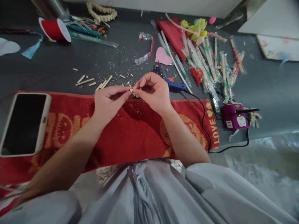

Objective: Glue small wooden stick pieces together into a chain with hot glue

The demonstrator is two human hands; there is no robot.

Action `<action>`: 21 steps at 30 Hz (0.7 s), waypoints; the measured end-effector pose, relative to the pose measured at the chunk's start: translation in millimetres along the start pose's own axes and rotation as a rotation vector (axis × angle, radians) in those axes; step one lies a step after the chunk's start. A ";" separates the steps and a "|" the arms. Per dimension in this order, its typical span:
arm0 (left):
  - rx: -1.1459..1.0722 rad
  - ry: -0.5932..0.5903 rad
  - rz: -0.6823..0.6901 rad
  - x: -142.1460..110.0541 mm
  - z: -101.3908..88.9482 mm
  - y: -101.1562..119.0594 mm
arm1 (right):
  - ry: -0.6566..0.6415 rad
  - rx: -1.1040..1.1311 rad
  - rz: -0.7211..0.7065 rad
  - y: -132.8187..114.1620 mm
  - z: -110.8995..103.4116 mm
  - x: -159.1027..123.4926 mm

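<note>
My left hand (108, 101) and my right hand (155, 93) meet over the far edge of a red towel (140, 133). Thumb and forefinger of each are pinched on small pale wooden pieces (132, 90), partly hidden by the fingertips. Whether these pieces are joined together I cannot tell. Just beyond my left hand lie several short cut wooden sticks (84, 82) among fine crumbs. Behind my right hand, close to its knuckles, a blue glue gun (176, 86) rests on the dark table.
A phone (24, 123) lies on the towel at left. A purple power socket (234, 116) stands at right, with a black cable (203, 124) crossing the towel. Wrapped chopsticks (205, 65), a pink paper heart (164, 56) and a red thread spool (55, 30) lie farther back.
</note>
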State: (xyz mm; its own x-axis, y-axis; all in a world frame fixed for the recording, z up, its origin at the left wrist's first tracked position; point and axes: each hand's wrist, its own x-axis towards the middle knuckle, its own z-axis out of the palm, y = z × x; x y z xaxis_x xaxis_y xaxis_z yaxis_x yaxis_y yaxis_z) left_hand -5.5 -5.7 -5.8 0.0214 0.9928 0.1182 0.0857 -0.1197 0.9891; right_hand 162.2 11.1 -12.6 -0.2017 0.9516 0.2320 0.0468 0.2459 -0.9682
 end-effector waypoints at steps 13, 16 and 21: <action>0.096 0.079 0.060 -0.1 -0.6 -3.5 | 0.020 -0.025 -0.092 -0.9 3.2 -2.3; 0.123 0.100 0.072 0.3 -1.1 -3.6 | 0.027 -0.051 -0.085 -1.6 4.5 -2.6; 0.140 0.072 0.095 0.8 -2.4 -5.1 | 0.044 -0.052 -0.124 -1.1 6.2 -3.3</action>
State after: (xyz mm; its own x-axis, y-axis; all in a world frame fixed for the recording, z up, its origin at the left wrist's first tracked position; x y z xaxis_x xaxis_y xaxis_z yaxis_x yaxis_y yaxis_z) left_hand -8.3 -4.3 -10.5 -0.0349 0.9745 0.2217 0.2246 -0.2085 0.9519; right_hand 156.7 6.5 -12.9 -0.1664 0.9201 0.3546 0.0747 0.3703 -0.9259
